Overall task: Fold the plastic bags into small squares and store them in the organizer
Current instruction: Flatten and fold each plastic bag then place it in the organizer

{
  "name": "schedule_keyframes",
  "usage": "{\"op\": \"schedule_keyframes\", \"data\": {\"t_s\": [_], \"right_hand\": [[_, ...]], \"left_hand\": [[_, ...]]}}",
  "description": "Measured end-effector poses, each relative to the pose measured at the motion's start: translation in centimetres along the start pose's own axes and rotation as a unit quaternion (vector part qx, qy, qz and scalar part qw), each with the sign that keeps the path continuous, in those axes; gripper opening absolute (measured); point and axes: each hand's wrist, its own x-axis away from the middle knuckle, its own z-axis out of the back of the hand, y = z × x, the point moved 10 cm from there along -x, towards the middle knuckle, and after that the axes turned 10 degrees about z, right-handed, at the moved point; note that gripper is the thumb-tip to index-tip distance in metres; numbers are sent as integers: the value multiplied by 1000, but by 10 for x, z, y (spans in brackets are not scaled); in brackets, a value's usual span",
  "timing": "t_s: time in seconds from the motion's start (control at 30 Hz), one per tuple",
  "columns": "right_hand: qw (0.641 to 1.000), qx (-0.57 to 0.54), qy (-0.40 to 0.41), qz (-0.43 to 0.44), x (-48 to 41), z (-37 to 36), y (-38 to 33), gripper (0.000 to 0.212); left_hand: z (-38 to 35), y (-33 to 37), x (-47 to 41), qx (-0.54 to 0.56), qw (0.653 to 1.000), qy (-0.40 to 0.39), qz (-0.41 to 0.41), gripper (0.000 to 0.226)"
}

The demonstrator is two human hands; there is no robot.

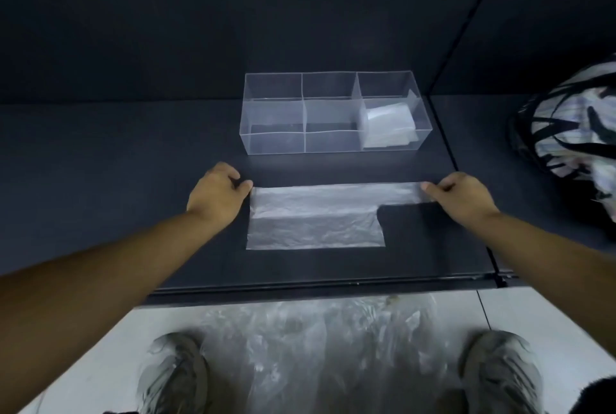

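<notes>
A translucent plastic bag (316,217) lies flat on the dark table (116,153), folded lengthwise, with a narrow strip reaching out to the right. My left hand (216,195) pinches its far left corner. My right hand (456,197) pinches the far right end of the strip. Behind the bag stands a clear organizer (276,143) with several compartments. Folded white bags (388,125) fill its right front compartment; the other compartments look empty.
A pile of loose clear plastic bags (316,347) lies on the light floor between my two shoes, below the table's front edge (316,287). A black-and-white patterned bag (573,120) sits at the right. A dark wall rises behind the organizer.
</notes>
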Motion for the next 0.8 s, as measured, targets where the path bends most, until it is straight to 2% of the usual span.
{"op": "schedule_keyframes", "data": {"t_s": [0.07, 0.1, 0.17, 0.2, 0.27, 0.37, 0.47, 0.6, 0.7, 0.8], "right_hand": [[999, 28, 15, 6, 7, 11, -15, 41], [997, 54, 30, 49, 11, 17, -34, 37], [972, 123, 31, 197, 29, 13, -87, 31], [952, 136, 11, 274, 44, 1, -115, 31], [916, 121, -60, 378, 75, -37, -155, 37], [886, 108, -108, 438, 106, -93, -182, 47], [893, 146, -105, 412, 102, -125, -167, 53], [906, 198, -50, 372, 81, -109, -121, 58], [916, 190, -15, 352, 78, -77, -99, 61], [916, 152, -20, 370, 88, -60, -91, 46]], "left_hand": [[14, 33, 21, -61, 987, 56, -141, 16], [12, 52, 37, -88, 968, 54, -228, 19], [-7, 74, 66, -136, 926, 20, -351, 29], [-19, 78, 77, -152, 914, 3, -376, 34], [-41, 76, 88, -162, 911, -19, -378, 43], [-73, 57, 87, -168, 930, -39, -324, 56], [-92, 28, 77, -221, 941, -23, -254, 69], [-94, 19, 75, -250, 938, 10, -240, 76], [-90, 20, 76, -220, 946, 8, -238, 79], [-79, 31, 89, -141, 947, 24, -286, 77]]}}
